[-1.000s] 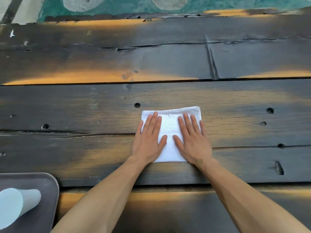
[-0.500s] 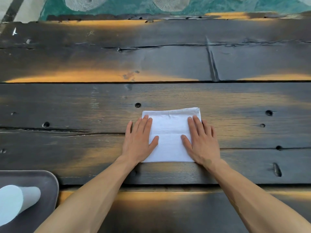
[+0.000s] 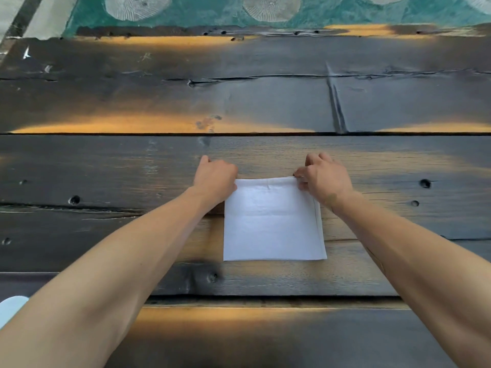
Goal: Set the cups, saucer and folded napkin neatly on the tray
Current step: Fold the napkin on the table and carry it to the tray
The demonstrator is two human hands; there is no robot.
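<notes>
Head view: both hands pinch the far corners of the white napkin (image 3: pixel 273 221) lying mid-frame on the dark tabletop (image 3: pixel 106 168), left hand (image 3: pixel 216 179) at its left corner, right hand (image 3: pixel 325 179) at its right.

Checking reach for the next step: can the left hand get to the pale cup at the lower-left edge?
Probably yes: the left hand pinches the napkin, but nothing visibly blocks the way to the cup.

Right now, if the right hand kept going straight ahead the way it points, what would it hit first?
Nothing, seemingly. The right hand pinches the napkin's far right corner; beyond it lies only bare table.
</notes>
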